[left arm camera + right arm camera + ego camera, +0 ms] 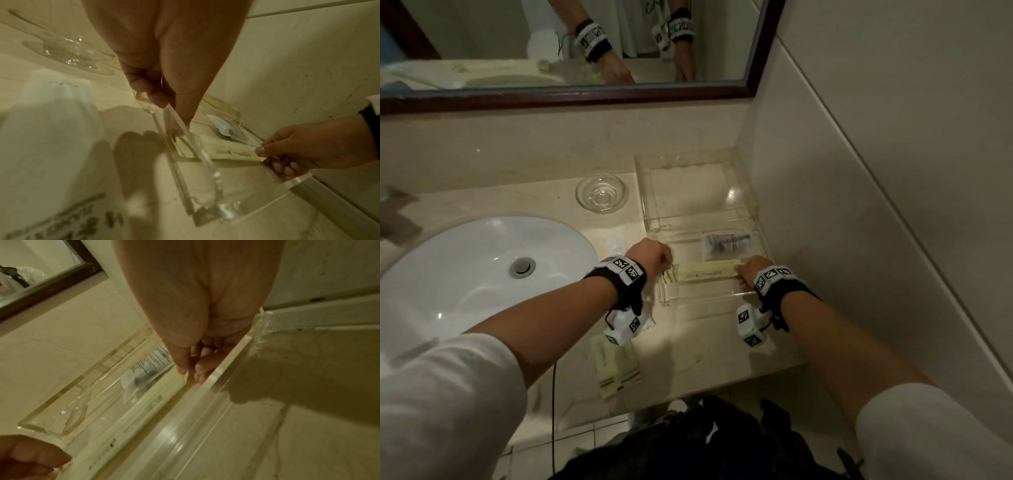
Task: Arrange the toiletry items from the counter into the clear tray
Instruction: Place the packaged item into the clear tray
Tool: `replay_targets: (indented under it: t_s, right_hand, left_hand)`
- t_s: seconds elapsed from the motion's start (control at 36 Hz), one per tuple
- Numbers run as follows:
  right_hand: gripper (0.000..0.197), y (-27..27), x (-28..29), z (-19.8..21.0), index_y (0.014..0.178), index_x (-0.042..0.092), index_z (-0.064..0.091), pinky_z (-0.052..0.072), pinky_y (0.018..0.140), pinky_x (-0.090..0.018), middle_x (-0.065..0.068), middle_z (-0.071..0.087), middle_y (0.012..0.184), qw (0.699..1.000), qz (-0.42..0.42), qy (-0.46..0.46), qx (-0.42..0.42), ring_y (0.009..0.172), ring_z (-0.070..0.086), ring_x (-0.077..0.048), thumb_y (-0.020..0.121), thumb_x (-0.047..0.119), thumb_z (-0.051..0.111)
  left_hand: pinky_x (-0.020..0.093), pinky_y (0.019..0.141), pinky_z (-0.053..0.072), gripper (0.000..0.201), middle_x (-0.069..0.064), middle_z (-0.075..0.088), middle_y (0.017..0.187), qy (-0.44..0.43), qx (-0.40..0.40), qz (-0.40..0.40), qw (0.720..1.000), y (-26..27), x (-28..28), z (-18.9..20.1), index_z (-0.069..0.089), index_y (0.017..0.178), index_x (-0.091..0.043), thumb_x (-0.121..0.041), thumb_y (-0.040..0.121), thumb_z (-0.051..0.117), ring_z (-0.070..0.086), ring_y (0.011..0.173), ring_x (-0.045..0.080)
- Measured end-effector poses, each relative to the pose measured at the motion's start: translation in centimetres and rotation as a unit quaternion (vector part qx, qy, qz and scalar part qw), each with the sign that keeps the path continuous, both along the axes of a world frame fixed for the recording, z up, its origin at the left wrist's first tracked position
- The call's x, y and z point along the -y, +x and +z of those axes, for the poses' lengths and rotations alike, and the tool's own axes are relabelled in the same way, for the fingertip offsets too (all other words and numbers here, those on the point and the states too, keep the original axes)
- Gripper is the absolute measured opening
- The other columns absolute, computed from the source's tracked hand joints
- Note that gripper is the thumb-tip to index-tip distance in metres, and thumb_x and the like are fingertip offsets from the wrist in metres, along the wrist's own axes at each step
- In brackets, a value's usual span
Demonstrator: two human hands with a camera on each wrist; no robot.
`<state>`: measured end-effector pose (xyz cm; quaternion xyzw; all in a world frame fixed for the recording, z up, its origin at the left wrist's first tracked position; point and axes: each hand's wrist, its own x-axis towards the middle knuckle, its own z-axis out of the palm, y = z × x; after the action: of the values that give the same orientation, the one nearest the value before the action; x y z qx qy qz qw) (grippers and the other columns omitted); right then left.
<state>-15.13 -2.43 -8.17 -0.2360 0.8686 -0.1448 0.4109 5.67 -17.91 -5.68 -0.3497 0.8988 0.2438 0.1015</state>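
Where the beige stone counter (544, 202) meets the side wall, a clear acrylic tray (743, 181) is set in the corner, its long side running away from the person. A white oval sink (465, 274) is sunk into the counter to the left, and a dark-framed mirror (585, 97) is mounted above. The tray is divided into compartments: the large far one is seen bare, and a clear sachet with a dark item inside (727, 244) is laid in the middle one, towards the right. In the near compartment a long pale-yellow packet (705, 273) is held crosswise by both hands. Its left end is pinched by the left hand (650, 255), with fingers curled, at the tray's left wall; its right end is pinched between the thumb and fingertips of the right hand (751, 270), beside the tray's right wall. Two more pale-yellow packets (616, 363) are left on the counter near its front edge, under the left wrist. A small round glass dish (602, 192) is placed on the counter just left of the tray.
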Motion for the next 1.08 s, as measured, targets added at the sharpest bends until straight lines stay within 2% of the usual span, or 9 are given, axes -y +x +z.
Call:
replay_targets:
  t_s: [0.17,0.25,0.39,0.5,0.61,0.67,0.78,0.86,1.08]
  right_hand:
    - [0.033,-0.2,0.4,-0.2,0.065,0.005,0.066,0.058,0.078,-0.048,-0.010,0.071,0.068,0.999,-0.015,-0.001,0.036,0.068,0.071,-0.029,0.086,0.028,0.054]
    - [0.032,-0.2,0.3,-0.4,0.063,0.004,0.064,0.058,0.075,-0.049,-0.011,0.068,0.063,0.999,-0.033,-0.015,0.040,0.061,0.067,-0.029,0.086,0.025,0.056]
    - [0.032,-0.5,0.2,-0.9,0.071,0.001,0.065,0.056,0.074,-0.051,-0.012,0.066,0.062,0.997,-0.055,-0.024,0.055,0.056,0.063,-0.028,0.088,0.027,0.055]
    - [0.033,-1.0,0.2,-1.7,0.072,0.001,0.065,0.057,0.075,-0.054,-0.011,0.066,0.061,0.996,-0.059,-0.026,0.066,0.057,0.064,-0.029,0.089,0.028,0.054]
    - [0.035,-0.4,0.1,-0.6,0.067,0.003,0.064,0.056,0.075,-0.053,-0.010,0.065,0.059,0.995,-0.066,-0.033,0.072,0.057,0.064,-0.029,0.090,0.027,0.055]
    - [0.035,-0.2,0.1,-0.1,0.068,0.003,0.065,0.058,0.075,-0.051,-0.010,0.066,0.060,0.995,-0.064,-0.031,0.071,0.058,0.065,-0.029,0.091,0.026,0.054]
    - [0.032,-0.2,0.2,0.4,0.072,-0.001,0.065,0.056,0.077,-0.055,-0.014,0.069,0.064,0.995,-0.068,-0.021,0.076,0.062,0.068,-0.032,0.089,0.026,0.056]
    - [0.029,0.1,0.2,1.2,0.075,-0.001,0.065,0.057,0.077,-0.052,-0.015,0.070,0.067,0.994,-0.075,-0.022,0.078,0.066,0.070,-0.033,0.089,0.023,0.057]
    - [0.032,1.2,0.0,2.7,0.066,0.003,0.060,0.060,0.067,-0.040,-0.013,0.065,0.062,0.996,-0.064,-0.039,0.045,0.053,0.063,-0.026,0.095,0.014,0.051]
  left_hand:
    - [0.035,0.088,0.052,0.019,-0.001,0.068,0.105,-0.002,0.010,0.008,1.000,-0.3,0.4,0.0,0.068,0.097,-0.028,-0.018,0.082,0.063,0.063,0.099,0.020]
    - [0.034,0.087,0.053,0.019,0.000,0.069,0.104,0.002,0.003,0.021,1.000,-0.4,0.4,-0.2,0.068,0.096,-0.027,-0.017,0.081,0.063,0.064,0.098,0.021]
    - [0.033,0.087,0.052,0.019,0.001,0.069,0.104,0.008,-0.007,0.037,0.999,-0.5,0.3,-0.6,0.068,0.097,-0.023,-0.014,0.081,0.063,0.063,0.098,0.022]
    - [0.035,0.088,0.052,0.022,0.003,0.069,0.105,0.012,-0.010,0.038,0.999,-0.5,0.3,-0.8,0.068,0.098,-0.023,-0.010,0.082,0.061,0.063,0.098,0.023]
    - [0.035,0.088,0.052,0.022,0.003,0.068,0.104,0.010,-0.008,0.037,0.999,-0.6,0.2,-0.7,0.067,0.097,-0.024,-0.010,0.081,0.060,0.063,0.098,0.023]
    - [0.035,0.088,0.052,0.022,0.003,0.068,0.105,0.011,-0.006,0.036,0.999,-0.6,0.2,-0.7,0.067,0.097,-0.024,-0.010,0.081,0.060,0.063,0.098,0.023]
    - [0.035,0.087,0.052,0.024,0.002,0.067,0.103,0.015,0.000,0.034,0.999,-0.6,0.0,-0.5,0.066,0.094,-0.025,-0.007,0.081,0.056,0.063,0.095,0.023]
    - [0.035,0.085,0.053,0.027,0.001,0.066,0.102,0.016,0.002,0.033,0.999,-0.8,-0.1,-0.4,0.066,0.091,-0.025,-0.004,0.080,0.053,0.063,0.093,0.022]
    - [0.032,0.077,0.050,0.026,0.001,0.064,0.097,-0.003,0.020,0.031,0.999,-0.9,-0.2,0.1,0.063,0.081,-0.026,-0.003,0.076,0.052,0.062,0.087,0.024]
